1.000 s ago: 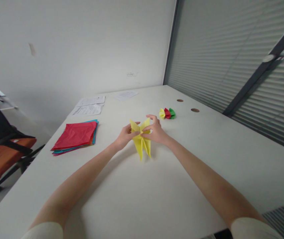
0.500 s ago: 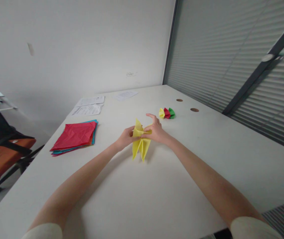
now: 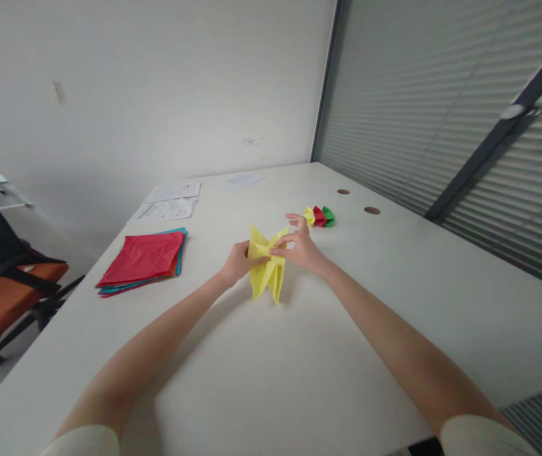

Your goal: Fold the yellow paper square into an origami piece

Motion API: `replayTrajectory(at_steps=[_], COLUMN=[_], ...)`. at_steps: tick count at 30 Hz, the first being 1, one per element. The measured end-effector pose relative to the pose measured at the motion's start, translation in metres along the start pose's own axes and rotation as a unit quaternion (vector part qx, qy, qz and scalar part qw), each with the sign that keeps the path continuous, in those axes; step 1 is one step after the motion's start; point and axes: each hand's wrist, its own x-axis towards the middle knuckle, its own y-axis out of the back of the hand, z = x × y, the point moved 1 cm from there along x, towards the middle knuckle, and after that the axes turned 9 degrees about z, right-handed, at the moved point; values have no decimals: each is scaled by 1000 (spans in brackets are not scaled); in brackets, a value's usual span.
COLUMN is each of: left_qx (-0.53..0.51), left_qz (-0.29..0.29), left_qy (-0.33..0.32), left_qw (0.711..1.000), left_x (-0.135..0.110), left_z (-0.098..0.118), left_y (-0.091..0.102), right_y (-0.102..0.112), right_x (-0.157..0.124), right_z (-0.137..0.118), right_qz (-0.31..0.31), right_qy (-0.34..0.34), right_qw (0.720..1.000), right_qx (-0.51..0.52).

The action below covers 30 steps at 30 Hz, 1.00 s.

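A partly folded yellow paper [image 3: 267, 269] stands between my hands over the middle of the white table [image 3: 299, 367]. My left hand [image 3: 236, 261] pinches its left side with closed fingers. My right hand [image 3: 302, 246] pinches its upper right flap between thumb and forefinger, the other fingers lifted. The lower points of the paper rest on the table.
A stack of coloured paper sheets [image 3: 143, 259], red on top, lies to the left. Three small folded pieces, yellow, red and green [image 3: 319, 216], sit beyond my right hand. Printed white sheets [image 3: 170, 201] lie at the far left. An orange chair [image 3: 4, 297] stands beside the table.
The yellow paper's flaps have been brought closer together and its shape is narrower. Both hands stay in nearly the same place, still pinching it.
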Motion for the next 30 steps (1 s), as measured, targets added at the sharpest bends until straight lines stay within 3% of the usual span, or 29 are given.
replayTrajectory(at_steps=[9, 18, 26, 30], left_qx=[-26, -83, -94, -94], left_qz=[3, -30, -12, -10], left_qy=[16, 65, 48, 37], left_qw=[1000, 994, 994, 995], left_x=[-2, -1, -1, -1], left_z=[1, 1, 4, 5], left_y=[0, 1, 2, 0], right_y=[1, -1, -4, -6], right_x=[5, 4, 4, 3], right_z=[11, 1, -9, -10], right_qz=[-18, -22, 47, 60], right_qy=[2, -20, -88, -71], right_qw=[999, 993, 976, 978], right_qx=[41, 114, 194, 185])
